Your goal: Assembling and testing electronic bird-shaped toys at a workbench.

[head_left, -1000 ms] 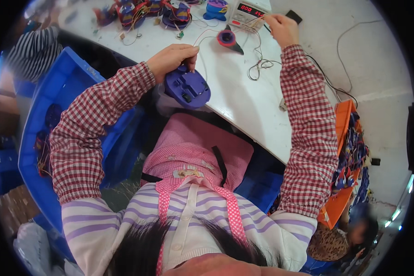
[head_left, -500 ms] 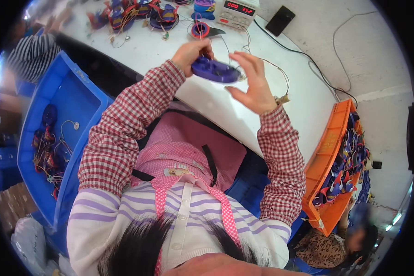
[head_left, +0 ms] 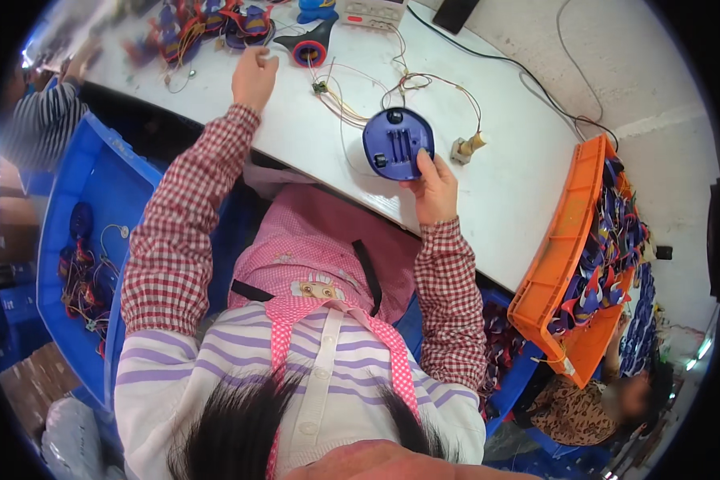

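Observation:
My right hand (head_left: 435,190) grips a round purple plastic base (head_left: 414,142) by its lower right edge, thumb on top. Its face with battery slots and small black parts is turned up toward me. Wires run from the base to a small circuit board (head_left: 320,87) on the table. At the upper left, my left hand (head_left: 254,78) reaches over the table, thumb apart from the bent fingers, holding nothing that I can see. Right of it lies a black winged part with a red-ringed round end (head_left: 309,54). Several red-and-purple wired assemblies (head_left: 248,22) lie just beyond that hand.
A white power supply (head_left: 374,11) and a dark phone (head_left: 454,13) sit at the table's back. A brass-coloured fitting (head_left: 467,148) with wires lies right of the base. A blue bin (head_left: 96,172) stands at left, an orange crate (head_left: 558,240) at right. Other people are at both sides.
My left hand has let go of the purple base and moved left toward the assemblies. My right hand now holds the base, turned face up and lower. The view has shifted.

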A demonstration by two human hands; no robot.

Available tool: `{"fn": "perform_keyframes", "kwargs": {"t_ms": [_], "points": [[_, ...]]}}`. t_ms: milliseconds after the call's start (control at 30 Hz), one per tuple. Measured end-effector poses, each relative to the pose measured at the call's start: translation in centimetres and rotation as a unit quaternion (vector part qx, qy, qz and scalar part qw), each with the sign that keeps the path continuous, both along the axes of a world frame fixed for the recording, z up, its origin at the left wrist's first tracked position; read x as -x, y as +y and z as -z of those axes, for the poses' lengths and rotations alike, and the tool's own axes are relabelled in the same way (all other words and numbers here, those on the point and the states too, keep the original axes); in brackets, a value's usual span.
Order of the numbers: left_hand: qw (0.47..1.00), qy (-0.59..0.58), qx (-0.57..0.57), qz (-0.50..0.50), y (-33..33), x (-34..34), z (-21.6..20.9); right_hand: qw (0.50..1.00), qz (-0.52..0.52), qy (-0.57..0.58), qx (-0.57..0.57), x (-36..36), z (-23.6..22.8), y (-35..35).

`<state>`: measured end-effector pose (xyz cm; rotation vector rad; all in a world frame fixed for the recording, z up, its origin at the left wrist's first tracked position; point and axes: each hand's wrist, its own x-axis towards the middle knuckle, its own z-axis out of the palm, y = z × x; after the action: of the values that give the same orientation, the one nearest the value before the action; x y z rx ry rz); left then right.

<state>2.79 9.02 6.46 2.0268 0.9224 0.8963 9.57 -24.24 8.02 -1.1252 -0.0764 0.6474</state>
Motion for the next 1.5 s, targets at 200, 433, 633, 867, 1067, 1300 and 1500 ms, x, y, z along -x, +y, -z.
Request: {"fn": "perform_keyframes", "kwargs": {"t_ms": [200,433,633,867,1067,1300,1500], "points": [[0.981,0.158,-0.113,-0.023,1.6,-8.6,1.8,0.996,0.079,-0.01,0.048,0.5,3.6,-2.4],[0.972,0.219,-0.046,-0.078,1.5,-13.0,3.4,0.988,0.061,-0.057,0.131,1.3,3.4,-2.7],[0.971,0.227,0.041,0.057,2.3,-12.8,3.5,0.826,-0.011,-0.303,0.475,-0.4,3.8,-3.7],[0.957,0.169,0.123,0.2,1.4,-9.2,2.9,0.804,0.173,-0.402,0.403,-4.3,1.7,-6.3],[0.985,-0.085,-0.045,0.143,0.0,-4.3,6.0,0.796,0.206,-0.457,0.339,-7.9,1.7,-5.1],[0.965,0.013,-0.258,0.049,-2.6,-1.0,5.5,0.831,0.122,-0.414,0.351,-9.0,1.4,-4.2],[0.951,-0.019,-0.3,0.065,-3.1,-2.1,5.9,0.835,0.072,-0.444,0.318,-8.8,1.7,-3.2]]}}
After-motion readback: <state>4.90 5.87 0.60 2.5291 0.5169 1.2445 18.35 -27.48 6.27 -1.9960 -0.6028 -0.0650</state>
